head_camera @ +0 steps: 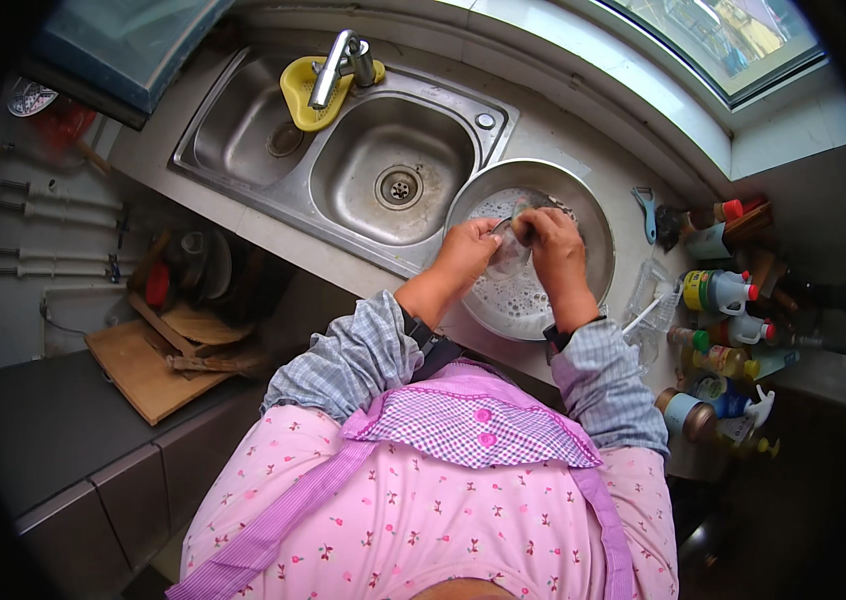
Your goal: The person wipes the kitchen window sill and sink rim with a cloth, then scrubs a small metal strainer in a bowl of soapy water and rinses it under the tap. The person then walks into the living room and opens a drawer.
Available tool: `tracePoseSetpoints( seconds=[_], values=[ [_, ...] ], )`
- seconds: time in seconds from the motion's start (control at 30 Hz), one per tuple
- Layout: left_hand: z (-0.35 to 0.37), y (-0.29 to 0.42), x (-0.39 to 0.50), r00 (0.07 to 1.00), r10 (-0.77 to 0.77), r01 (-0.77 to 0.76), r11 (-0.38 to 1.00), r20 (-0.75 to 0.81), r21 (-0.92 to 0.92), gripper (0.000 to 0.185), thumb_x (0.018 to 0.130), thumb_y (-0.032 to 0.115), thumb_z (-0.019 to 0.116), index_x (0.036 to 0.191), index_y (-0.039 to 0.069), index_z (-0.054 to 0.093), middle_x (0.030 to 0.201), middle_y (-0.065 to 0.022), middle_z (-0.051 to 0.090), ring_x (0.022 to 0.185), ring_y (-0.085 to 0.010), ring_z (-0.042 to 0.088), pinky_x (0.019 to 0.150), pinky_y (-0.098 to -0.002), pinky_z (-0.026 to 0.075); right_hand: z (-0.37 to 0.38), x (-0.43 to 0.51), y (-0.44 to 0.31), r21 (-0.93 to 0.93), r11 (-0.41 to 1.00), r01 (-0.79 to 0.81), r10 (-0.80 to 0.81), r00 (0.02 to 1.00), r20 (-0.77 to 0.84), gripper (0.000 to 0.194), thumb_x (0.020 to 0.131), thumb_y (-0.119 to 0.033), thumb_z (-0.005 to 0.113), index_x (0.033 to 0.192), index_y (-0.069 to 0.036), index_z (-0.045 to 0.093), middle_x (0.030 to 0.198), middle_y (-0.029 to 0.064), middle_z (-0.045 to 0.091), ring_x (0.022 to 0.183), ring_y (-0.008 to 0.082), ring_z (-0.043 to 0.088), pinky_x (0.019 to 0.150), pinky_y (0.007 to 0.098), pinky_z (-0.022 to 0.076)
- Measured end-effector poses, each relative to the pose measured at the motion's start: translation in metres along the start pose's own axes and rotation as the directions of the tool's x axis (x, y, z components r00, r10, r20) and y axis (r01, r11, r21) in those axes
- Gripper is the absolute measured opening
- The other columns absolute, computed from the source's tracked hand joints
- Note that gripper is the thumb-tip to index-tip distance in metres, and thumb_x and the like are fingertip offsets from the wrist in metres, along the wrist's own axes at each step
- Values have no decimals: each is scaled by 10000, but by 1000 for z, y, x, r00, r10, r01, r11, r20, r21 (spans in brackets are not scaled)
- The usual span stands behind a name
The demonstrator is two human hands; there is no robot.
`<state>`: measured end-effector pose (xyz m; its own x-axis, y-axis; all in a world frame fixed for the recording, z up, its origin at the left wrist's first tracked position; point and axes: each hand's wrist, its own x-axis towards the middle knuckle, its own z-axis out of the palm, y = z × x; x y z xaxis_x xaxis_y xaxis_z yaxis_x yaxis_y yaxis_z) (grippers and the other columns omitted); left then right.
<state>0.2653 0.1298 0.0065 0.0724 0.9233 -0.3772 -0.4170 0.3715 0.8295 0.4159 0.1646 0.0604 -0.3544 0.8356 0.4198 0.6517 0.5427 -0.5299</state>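
Both hands are over a large round metal basin that holds sudsy water. My left hand grips a clear, see-through vessel, perhaps a glass or a small bowl, by its rim. At the vessel's other side, my right hand has its fingers bent at the rim, pinching something small that its fingers mostly hide. Foam and bubbles float on the water below. The basin stands on the counter, against the right end of a double stainless-steel sink.
A chrome faucet rises behind the sink, beside a yellow strainer basket. Right of the basin lie a blue-handled peeler and a clear plastic tray, near several bottles. Wooden boards lie at left.
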Motion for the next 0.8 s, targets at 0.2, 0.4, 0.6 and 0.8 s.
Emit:
tracePoseSetpoints(
  seconds=[0.2, 0.4, 0.6, 0.8],
  values=[
    [5, 7, -2, 998, -47, 46, 998, 42, 44, 336, 950, -38, 460, 1270, -24, 560, 1105, -65, 655, 949, -128, 643, 855, -264, 532, -3, -9, -3, -19, 999, 46, -45, 999, 24, 185, 727, 16, 668, 885, -80, 673, 977, 73, 683, 925, 282, 645, 783, 366, 528],
    [7, 15, -1, 985, -20, 20, 1000, 174, 3, 366, 954, -39, 460, 1317, -47, 513, 1135, -79, 645, 968, -132, 640, 864, -265, 530, -6, -5, -3, -11, 993, 117, -117, 993, 24, 169, 726, -21, 657, 879, -89, 676, 987, 59, 678, 912, 278, 624, 773, 374, 524],
    [4, 12, -4, 988, 32, -34, 999, 153, 11, 385, 955, -34, 473, 1340, -35, 495, 1157, -79, 634, 977, -119, 636, 871, -248, 523, -5, -3, -12, -7, 1000, -20, 20, 1000, -20, 153, 727, -17, 659, 869, -72, 670, 963, 64, 678, 926, 279, 631, 783, 365, 524],
    [-1, 19, -6, 992, -43, 52, 996, 121, -70, 367, 963, -19, 500, 1330, -26, 493, 1168, -89, 635, 992, -140, 647, 892, -285, 540, -2, -2, 22, 2, 1000, -22, 22, 995, 94, 157, 727, -33, 664, 864, -96, 706, 959, 74, 677, 922, 286, 637, 781, 375, 521]
  ],
)
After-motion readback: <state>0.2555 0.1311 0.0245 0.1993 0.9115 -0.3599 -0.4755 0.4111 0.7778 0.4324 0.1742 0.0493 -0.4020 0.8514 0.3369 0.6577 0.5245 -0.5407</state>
